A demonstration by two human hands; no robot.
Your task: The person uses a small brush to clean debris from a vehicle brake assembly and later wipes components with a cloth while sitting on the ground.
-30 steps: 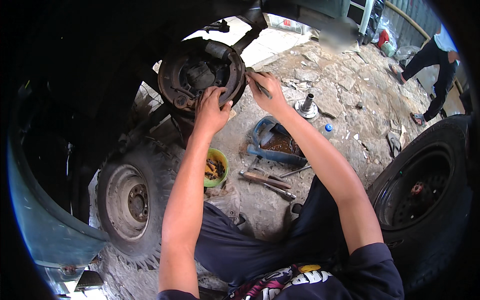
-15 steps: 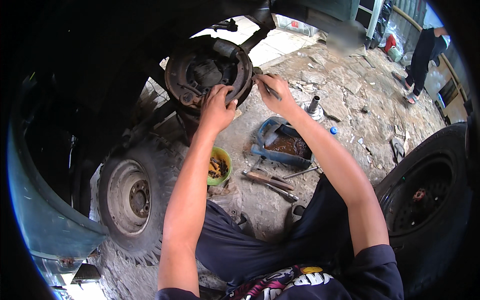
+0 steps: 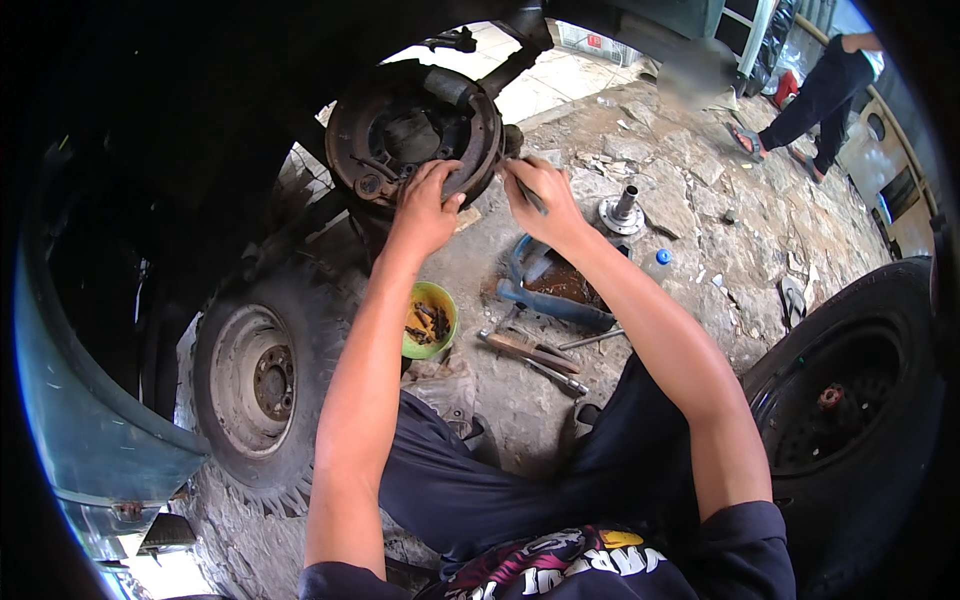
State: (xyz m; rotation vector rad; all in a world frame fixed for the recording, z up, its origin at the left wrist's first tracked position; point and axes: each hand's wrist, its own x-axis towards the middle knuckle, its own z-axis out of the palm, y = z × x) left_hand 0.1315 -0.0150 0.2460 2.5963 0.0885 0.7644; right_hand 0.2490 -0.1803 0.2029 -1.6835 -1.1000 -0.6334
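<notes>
A rusty, round brake assembly [image 3: 345,150] with curved brake shoes hangs on the axle at the upper middle. My left hand [image 3: 428,212] grips the lower rim of the brake shoe [image 3: 462,178], fingers bent over it and thumb apart below. At the assembly's right edge is my right hand [image 3: 545,200], closed around a slim dark metal tool [image 3: 530,196]. One end of this tool sticks out past the fingers; its tip against the brake is hard to make out.
Below lie a green bowl of small parts [image 3: 447,345], a cut blue container of brown liquid [image 3: 555,303], a hammer [image 3: 520,349] and a metal rod. A flanged hub [image 3: 622,212] stands right. Wheels flank me: one left [image 3: 250,380], one right [image 3: 850,380]. A person [image 3: 820,100] walks at upper right.
My right hand has shifted slightly down and left along the brake's edge, still holding the tool. My left hand stays on the shoe. The person behind has changed stride; the view has tilted slightly.
</notes>
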